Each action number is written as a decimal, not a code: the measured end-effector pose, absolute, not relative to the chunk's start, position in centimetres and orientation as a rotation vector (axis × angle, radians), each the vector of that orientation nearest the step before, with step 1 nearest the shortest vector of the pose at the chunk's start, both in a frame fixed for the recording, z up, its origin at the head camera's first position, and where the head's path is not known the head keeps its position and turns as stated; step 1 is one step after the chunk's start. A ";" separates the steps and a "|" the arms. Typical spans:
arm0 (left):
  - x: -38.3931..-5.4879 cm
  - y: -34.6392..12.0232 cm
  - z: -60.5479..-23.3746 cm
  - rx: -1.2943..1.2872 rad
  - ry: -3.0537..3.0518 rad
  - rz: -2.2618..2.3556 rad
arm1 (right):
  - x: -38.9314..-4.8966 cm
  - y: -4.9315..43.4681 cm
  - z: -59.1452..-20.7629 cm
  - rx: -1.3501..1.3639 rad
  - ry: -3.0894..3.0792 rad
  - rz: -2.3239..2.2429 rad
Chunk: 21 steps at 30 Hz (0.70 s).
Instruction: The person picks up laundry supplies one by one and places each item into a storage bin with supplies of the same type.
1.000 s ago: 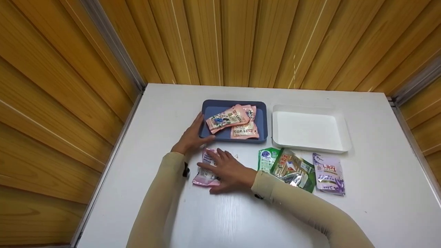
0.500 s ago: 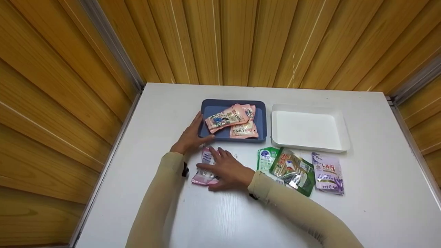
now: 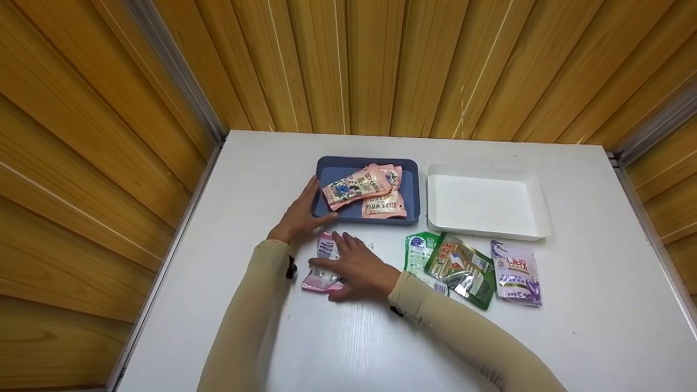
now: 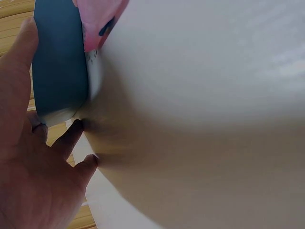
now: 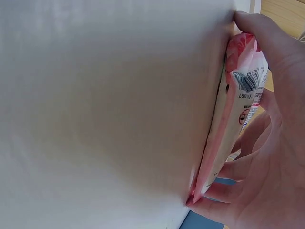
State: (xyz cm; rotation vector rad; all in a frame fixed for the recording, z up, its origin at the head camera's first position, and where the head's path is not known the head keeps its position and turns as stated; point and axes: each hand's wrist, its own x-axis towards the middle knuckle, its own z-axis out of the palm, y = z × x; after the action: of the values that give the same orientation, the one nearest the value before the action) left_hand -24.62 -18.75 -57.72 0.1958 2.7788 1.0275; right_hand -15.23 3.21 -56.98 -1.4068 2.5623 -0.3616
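My left hand (image 3: 300, 218) lies at the left front corner of a blue tray (image 3: 321, 163), its thumb along the front wall and its fingers by the left side. In the left wrist view the tray wall (image 4: 59, 62) stands beside the thumb, and some fingertips touch the table. Inside the tray lie pink pouches (image 3: 356, 188), overlapping. My right hand (image 3: 362, 269) rests spread over a pink-and-white packet (image 3: 325, 272) lying in front of the tray, and hides part of it. In the right wrist view the packet (image 5: 233, 114) lies flat under the palm, between thumb and fingers.
A white tray (image 3: 435, 224) stands right of the blue one. In front of it lie a green-and-white pouch (image 3: 418, 255), a dark green pouch (image 3: 463, 269) overlapping it, and a purple pouch (image 3: 516, 272). Wooden panels (image 3: 370, 65) rise behind the white table (image 3: 348, 343).
The dark green pouch has shifted slightly as the right forearm moved off it, baring more of the green-and-white pouch. Both hands keep nearly the same places.
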 end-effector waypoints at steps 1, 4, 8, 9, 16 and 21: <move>-24.7 -18.8 -57.7 0.196 2.779 1.027 | -15.2 3.2 -57.0 -1.408 2.565 -0.359; -24.6 -18.8 -57.6 0.200 2.780 1.026 | -15.2 3.1 -56.9 -1.402 2.570 -0.364; -24.5 -18.8 -57.6 0.219 2.782 1.033 | -15.2 3.1 -56.8 -1.386 2.566 -0.373; -24.5 -18.8 -57.6 0.224 2.785 1.030 | -15.3 3.1 -56.9 -1.388 2.569 -0.366; -24.5 -18.8 -57.6 0.219 2.789 1.002 | -15.4 3.1 -57.0 -1.412 2.590 -0.323; -24.7 -18.9 -57.7 0.219 2.785 1.008 | -15.4 3.0 -56.9 -1.400 2.580 -0.331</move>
State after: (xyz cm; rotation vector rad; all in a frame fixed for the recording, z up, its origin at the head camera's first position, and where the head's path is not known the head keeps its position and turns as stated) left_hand -24.66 -18.88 -57.73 0.2188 2.7854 1.0076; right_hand -15.39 3.04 -56.88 -1.4001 2.5801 -0.3306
